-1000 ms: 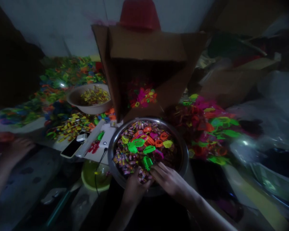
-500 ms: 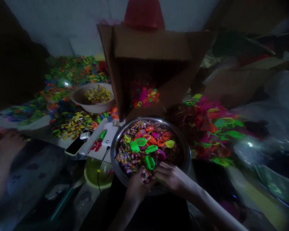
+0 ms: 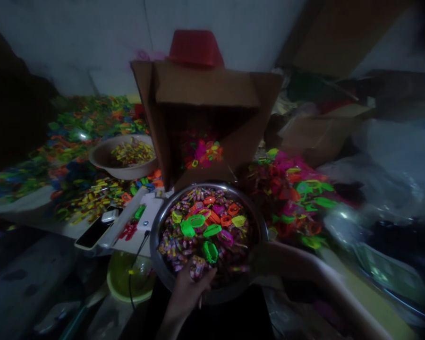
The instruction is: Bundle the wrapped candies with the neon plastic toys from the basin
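Left hand (image 3: 184,289) cups wrapped pieces (image 3: 197,267) over steel basin (image 3: 154,246).
Right hand (image 3: 264,259) blurred from here, fingers unreadable; low grip should limit spills.

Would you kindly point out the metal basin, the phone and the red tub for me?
Metal basin (image 3: 154,238), head view: the left part of its rim.
Phone (image 3: 93,232), head view: its dark screen.
Red tub (image 3: 195,48), head view: the middle of its side wall.
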`<state>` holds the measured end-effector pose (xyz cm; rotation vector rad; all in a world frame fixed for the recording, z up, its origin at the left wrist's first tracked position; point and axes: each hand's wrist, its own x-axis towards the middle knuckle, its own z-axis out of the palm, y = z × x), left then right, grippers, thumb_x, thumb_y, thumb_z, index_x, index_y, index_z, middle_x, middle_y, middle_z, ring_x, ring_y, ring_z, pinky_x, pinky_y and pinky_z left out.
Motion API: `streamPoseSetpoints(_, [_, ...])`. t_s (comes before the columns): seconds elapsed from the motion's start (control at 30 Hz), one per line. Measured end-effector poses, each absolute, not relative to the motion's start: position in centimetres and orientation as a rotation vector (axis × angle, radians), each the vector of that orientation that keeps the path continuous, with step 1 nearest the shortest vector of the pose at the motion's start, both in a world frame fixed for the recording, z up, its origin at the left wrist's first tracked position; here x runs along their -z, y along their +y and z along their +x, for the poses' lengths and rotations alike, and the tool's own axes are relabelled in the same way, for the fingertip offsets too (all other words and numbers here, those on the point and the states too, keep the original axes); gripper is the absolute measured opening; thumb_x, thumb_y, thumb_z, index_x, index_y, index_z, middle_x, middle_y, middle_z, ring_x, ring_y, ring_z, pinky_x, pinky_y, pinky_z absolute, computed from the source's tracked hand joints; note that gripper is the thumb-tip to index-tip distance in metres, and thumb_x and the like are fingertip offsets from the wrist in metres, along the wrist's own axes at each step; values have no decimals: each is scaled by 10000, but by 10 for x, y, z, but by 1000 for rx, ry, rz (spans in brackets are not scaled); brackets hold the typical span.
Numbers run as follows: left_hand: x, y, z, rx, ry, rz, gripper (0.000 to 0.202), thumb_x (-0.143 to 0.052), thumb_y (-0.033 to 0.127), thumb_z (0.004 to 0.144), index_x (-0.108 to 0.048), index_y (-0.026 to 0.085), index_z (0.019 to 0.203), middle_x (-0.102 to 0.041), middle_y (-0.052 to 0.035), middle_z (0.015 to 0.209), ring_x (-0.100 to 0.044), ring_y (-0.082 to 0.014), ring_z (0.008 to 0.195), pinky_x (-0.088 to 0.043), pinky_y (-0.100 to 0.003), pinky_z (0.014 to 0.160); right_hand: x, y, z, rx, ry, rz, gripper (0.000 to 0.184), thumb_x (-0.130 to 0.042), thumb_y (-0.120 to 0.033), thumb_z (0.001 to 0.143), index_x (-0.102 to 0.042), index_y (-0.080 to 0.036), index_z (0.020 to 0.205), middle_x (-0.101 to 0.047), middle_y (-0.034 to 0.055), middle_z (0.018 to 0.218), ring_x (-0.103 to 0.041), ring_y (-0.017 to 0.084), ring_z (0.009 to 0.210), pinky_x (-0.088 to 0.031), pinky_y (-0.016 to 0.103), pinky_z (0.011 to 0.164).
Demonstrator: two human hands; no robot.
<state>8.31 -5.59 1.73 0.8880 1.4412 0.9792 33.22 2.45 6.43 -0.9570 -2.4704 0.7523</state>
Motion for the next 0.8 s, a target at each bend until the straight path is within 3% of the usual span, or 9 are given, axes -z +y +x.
streamPoseSetpoints(0.07, [-17, -56, 82, -951, 1426, 803, 460, -686, 615, 607, -514, 198, 695, -465, 100, 355, -374, -69, 249, -290, -166, 256, -79, 42, 363, -741, -2414, -1034, 156, -542, -294, 845, -694, -280, 880, -681, -3, 784, -622, 172, 688, -535, 294, 617])
streamPoseSetpoints(0.17, [-15, -54, 79, -973, 1364, 776, 488, -659, 654, 619, -491, 202, 697, -438, 112, 361, -352, -55, 248, -301, -152, 242, -96, 63, 397, -518, -2010, -1308, 287, -482, -371, 890, -636, -231, 1087, -675, 55, 930, -649, 200, 821, -553, 329, 662])
streamPoseSetpoints(0.27, [-13, -52, 76, -1010, 1319, 771, 505, -669, 647, 620, -527, 199, 806, -453, 114, 414, -403, -74, 283, -368, -174, 256, -89, 73, 403, -291, -1606, -1429, 412, -550, -415, 853, -542, -226, 1219, -625, 85, 1086, -639, 207, 910, -559, 342, 712])
streamPoseSetpoints(0.37, [-7, -49, 70, -954, 1336, 703, 596, -702, 603, 620, -530, 210, 1033, -557, 87, 536, -525, -122, 347, -463, -237, 331, -62, 78, 386, -316, -1862, -1379, 369, -539, -370, 867, -543, -236, 1211, -596, 92, 1155, -613, 213, 992, -533, 371, 831])
streamPoseSetpoints(0.47, [4, -47, 62, -985, 1339, 680, 674, -772, 522, 573, -549, 215, 1130, -703, -31, 855, -693, -227, 696, -552, -287, 536, -34, 85, 359, -333, -2215, -1340, 357, -480, -264, 885, -534, -220, 1235, -568, 106, 1214, -538, 232, 1120, -460, 416, 958])
streamPoseSetpoints(0.53, [11, -45, 59, -1056, 1310, 692, 637, -798, 485, 550, -605, 199, 1086, -685, -93, 1073, -625, -295, 1030, -563, -301, 675, -22, 92, 344, -338, -2308, -1344, 379, -474, -188, 852, -547, -187, 1225, -558, 126, 1233, -503, 251, 1163, -430, 447, 986])
streamPoseSetpoints(0.57, [14, -44, 59, -1076, 1296, 682, 617, -805, 480, 541, -624, 190, 1054, -667, -109, 1127, -577, -318, 1108, -565, -311, 691, -18, 94, 338, -347, -2329, -1345, 376, -481, -155, 826, -573, -178, 1190, -567, 129, 1224, -495, 259, 1173, -421, 456, 992])
streamPoseSetpoints(0.7, [19, -45, 64, -1114, 1279, 618, 608, -835, 479, 486, -624, 180, 971, -686, -117, 1031, -652, -319, 908, -561, -311, 488, -14, 101, 327, -402, -2372, -1328, 292, -486, -82, 757, -663, -174, 970, -633, 107, 1094, -522, 248, 1125, -412, 432, 990])
streamPoseSetpoints(0.8, [18, -46, 68, -1111, 1270, 688, 567, -808, 520, 520, -605, 179, 926, -707, -73, 836, -673, -258, 749, -552, -296, 479, -17, 100, 326, -458, -2364, -1334, 211, -497, -72, 752, -653, -153, 868, -643, 108, 1003, -562, 234, 999, -441, 406, 928])
